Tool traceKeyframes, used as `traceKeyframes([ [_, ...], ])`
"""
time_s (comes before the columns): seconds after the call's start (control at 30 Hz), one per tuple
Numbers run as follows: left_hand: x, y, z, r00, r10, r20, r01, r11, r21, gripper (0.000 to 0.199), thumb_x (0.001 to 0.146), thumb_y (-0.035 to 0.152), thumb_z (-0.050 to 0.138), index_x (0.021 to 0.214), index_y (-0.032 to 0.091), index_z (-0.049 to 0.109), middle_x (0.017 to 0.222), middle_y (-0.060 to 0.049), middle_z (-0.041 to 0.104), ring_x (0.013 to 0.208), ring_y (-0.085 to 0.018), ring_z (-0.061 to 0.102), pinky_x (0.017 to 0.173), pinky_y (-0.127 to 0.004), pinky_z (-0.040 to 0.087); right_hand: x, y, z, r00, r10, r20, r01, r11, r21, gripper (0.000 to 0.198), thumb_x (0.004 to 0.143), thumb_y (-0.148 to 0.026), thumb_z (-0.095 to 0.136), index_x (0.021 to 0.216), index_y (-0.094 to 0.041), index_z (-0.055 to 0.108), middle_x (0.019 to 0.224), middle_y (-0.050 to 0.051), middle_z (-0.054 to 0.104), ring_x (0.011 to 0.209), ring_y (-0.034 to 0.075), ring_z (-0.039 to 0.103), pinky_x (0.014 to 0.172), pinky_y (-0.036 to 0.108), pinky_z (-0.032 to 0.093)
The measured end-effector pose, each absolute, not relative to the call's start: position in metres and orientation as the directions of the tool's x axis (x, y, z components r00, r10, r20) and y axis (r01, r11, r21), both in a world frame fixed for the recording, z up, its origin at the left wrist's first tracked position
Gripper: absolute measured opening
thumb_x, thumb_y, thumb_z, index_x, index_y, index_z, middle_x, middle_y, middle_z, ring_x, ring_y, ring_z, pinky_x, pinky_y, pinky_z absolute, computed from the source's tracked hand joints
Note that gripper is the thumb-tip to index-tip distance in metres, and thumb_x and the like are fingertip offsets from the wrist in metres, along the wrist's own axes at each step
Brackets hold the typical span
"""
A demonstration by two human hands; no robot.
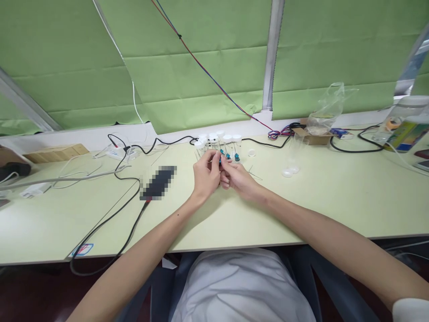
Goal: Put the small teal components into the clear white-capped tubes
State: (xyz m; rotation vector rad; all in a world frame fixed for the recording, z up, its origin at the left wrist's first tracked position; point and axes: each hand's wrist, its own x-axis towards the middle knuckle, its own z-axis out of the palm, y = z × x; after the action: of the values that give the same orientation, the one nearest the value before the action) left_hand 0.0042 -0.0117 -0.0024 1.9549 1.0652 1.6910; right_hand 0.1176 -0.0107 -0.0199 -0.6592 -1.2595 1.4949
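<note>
1. As the head view looks down, our left hand (205,175) and right hand (237,178) meet above the table (335,201), fingertips pinched around what seems a small blue bead (220,161), mostly hidden.
2. Lidded jars (228,139) stand just beyond, toward twelve o'clock.
3. We judge the bead light, hard, perhaps slippery; we'd grip its sides, thumb against fingertip.
</note>
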Motion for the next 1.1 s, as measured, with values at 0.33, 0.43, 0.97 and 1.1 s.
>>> traceKeyframes([
  [0.33, 0.000, -0.007, 0.001, 0.071, 0.789, 0.610, 0.205, -0.610, 0.765, 0.031, 0.094, 0.048, 0.056, 0.109, 0.020, 0.060, 0.087, -0.004, 0.069, 0.080, -0.017, 0.072, 0.080, -0.033, 0.062, 0.135, 0.000, -0.017, 0.179, 0.874, 0.452, 0.210, 0.415, -0.885, 0.067, 0.095, -0.066, 0.038, 0.053, -0.019, 0.061, 0.051, 0.003, 0.055, 0.059, 0.017, 0.058, 0.065, 0.029, 0.040],
  [0.43, 0.001, -0.005, -0.003, 0.108, 0.798, 0.592, 0.230, -0.600, 0.766, 0.031, 0.094, 0.045, 0.056, 0.111, 0.020, 0.060, 0.085, -0.004, 0.069, 0.077, -0.017, 0.073, 0.076, -0.032, 0.062, 0.137, 0.000, -0.016, 0.227, 0.827, 0.515, 0.271, 0.454, -0.849, 0.056, 0.097, -0.055, 0.042, 0.057, -0.020, 0.058, 0.056, 0.003, 0.058, 0.060, 0.017, 0.056, 0.065, 0.030, 0.039],
  [0.97, 0.000, -0.010, -0.006, 0.262, 0.815, 0.516, 0.360, -0.579, 0.732, 0.039, 0.094, 0.030, 0.050, 0.132, 0.025, 0.050, 0.077, 0.000, 0.068, 0.059, -0.013, 0.065, 0.058, -0.024, 0.055, 0.135, -0.001, -0.019, 0.006, 0.827, 0.562, 0.183, 0.552, -0.813, 0.020, 0.089, -0.042, 0.058, 0.083, -0.023, 0.060, 0.061, -0.001, 0.058, 0.057, 0.015, 0.052, 0.060, 0.029, 0.043],
  [1.1, 0.001, -0.010, -0.009, 0.299, 0.814, 0.498, 0.352, -0.580, 0.735, 0.046, 0.095, 0.031, 0.050, 0.140, 0.025, 0.045, 0.076, 0.000, 0.068, 0.061, -0.015, 0.070, 0.059, -0.024, 0.055, 0.138, 0.004, -0.020, 0.018, 0.854, 0.521, 0.171, 0.510, -0.843, 0.020, 0.087, -0.040, 0.058, 0.078, -0.022, 0.059, 0.061, -0.001, 0.058, 0.056, 0.015, 0.052, 0.059, 0.029, 0.043],
])
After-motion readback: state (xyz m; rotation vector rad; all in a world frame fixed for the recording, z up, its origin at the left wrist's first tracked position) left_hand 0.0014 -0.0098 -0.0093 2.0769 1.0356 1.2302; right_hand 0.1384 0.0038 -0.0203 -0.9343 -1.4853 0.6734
